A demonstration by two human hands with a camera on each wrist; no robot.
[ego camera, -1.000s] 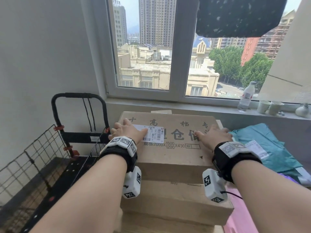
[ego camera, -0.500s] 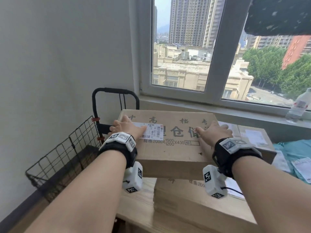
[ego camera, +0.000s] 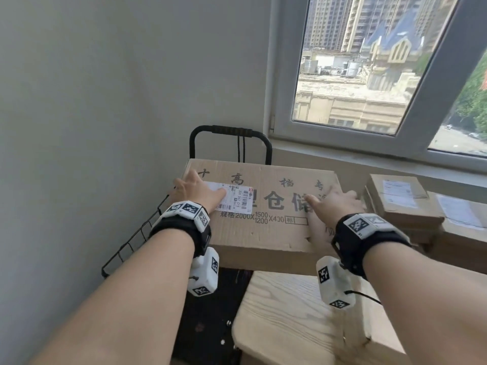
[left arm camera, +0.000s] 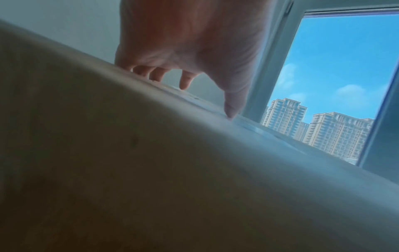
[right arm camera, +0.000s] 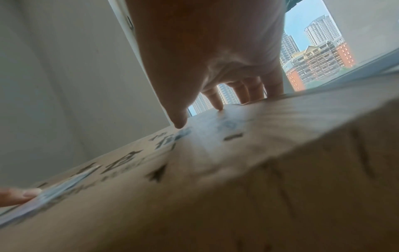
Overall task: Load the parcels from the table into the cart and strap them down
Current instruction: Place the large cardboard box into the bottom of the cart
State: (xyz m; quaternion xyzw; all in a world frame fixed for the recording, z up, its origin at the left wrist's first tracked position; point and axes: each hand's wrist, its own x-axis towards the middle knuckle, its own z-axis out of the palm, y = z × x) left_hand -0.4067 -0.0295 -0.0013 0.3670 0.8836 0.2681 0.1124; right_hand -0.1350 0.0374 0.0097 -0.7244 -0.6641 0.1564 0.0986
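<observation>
Head view: my left hand (ego camera: 196,192) and right hand (ego camera: 333,204) clasp the big cardboard parcel (ego camera: 263,227) at its two short ends, thumbs flat on top and fingers curled over the far edges, so it stays level. It hangs past the table (ego camera: 284,312)'s left edge, above the cart (ego camera: 147,233) beside the wall (I judge it is about to go down). I can't see anything in the cart's wire basket from here. Smaller parcels (ego camera: 403,204) wait along the table's far right edge.
</observation>
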